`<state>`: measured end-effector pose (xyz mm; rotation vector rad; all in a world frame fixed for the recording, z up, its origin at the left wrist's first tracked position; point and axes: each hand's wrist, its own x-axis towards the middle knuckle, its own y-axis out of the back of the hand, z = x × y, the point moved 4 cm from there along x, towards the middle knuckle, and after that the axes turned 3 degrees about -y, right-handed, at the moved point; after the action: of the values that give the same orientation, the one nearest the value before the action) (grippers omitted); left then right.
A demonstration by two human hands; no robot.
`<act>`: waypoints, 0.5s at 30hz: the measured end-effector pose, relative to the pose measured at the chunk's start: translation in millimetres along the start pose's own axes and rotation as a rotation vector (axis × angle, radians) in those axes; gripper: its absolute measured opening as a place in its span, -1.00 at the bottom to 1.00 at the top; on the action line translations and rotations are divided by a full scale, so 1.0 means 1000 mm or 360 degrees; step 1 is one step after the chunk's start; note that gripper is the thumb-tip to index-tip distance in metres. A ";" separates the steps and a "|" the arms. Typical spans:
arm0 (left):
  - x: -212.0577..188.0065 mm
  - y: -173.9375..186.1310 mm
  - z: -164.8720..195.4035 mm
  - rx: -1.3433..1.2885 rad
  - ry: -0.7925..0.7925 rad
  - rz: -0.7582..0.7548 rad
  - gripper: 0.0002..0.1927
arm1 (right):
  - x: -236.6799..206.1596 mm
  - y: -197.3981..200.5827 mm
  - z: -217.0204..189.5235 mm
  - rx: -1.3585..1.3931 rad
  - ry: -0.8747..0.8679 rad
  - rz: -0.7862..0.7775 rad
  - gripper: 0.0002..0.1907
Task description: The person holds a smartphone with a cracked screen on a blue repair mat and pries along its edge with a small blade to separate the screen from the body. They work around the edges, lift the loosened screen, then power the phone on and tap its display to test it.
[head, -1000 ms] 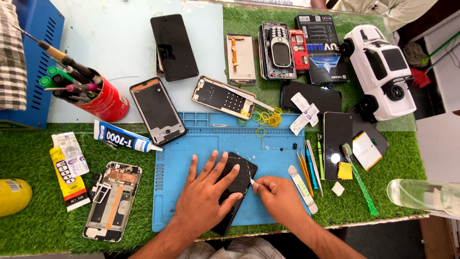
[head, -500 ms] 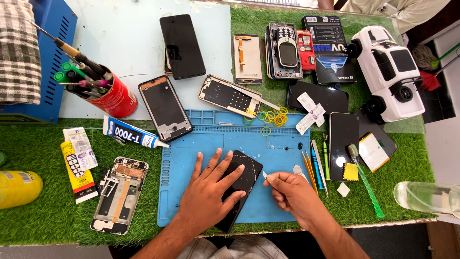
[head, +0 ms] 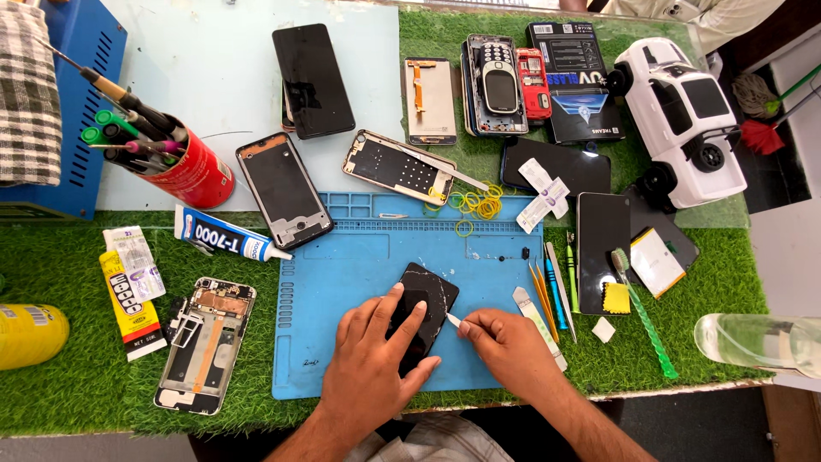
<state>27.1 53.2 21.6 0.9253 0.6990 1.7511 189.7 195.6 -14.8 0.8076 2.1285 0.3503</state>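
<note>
Green turf bench (head: 650, 376), strewn with phone parts, tools and a white toy car (head: 684, 120). Blue work mat (head: 342, 274) at centre front. Cracked black phone (head: 425, 312) lying tilted on the mat. Left hand (head: 372, 359): fingers spread, pressing flat on the phone. Right hand (head: 505, 342): fingers pinching a small white pry tool (head: 451, 319), its tip at the phone's right edge.

Red tool can (head: 190, 174), white toy car (head: 684, 120), yellow rubber bands (head: 479, 205), green toothbrush (head: 643, 315)
</note>
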 end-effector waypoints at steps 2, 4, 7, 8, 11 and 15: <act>0.000 -0.001 -0.001 -0.0003 -0.0003 0.0011 -0.28 | -0.001 0.000 -0.007 -0.0028 0.0090 0.0048 -0.75; -0.001 -0.002 -0.001 -0.0001 0.0000 0.0005 -0.29 | -0.004 0.000 -0.012 -0.0096 0.0123 0.0083 -0.76; -0.002 -0.004 -0.002 0.0012 -0.0008 -0.0012 -0.29 | -0.009 -0.002 -0.017 -0.0206 0.0085 0.0104 -0.77; -0.001 -0.006 -0.002 0.0015 -0.0015 -0.0017 -0.29 | -0.009 -0.003 -0.018 -0.0207 0.0058 0.0095 -0.78; -0.002 -0.006 -0.003 0.0016 -0.0017 -0.0012 -0.28 | -0.009 -0.006 -0.022 -0.0261 0.0094 0.0118 -0.78; -0.001 -0.006 -0.003 0.0019 -0.0017 -0.0034 -0.28 | -0.008 -0.010 -0.027 -0.0321 0.0250 0.0226 -0.79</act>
<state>27.3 53.9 15.1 0.9314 0.7106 1.7237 168.3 183.6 1.8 0.8373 2.1419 0.7124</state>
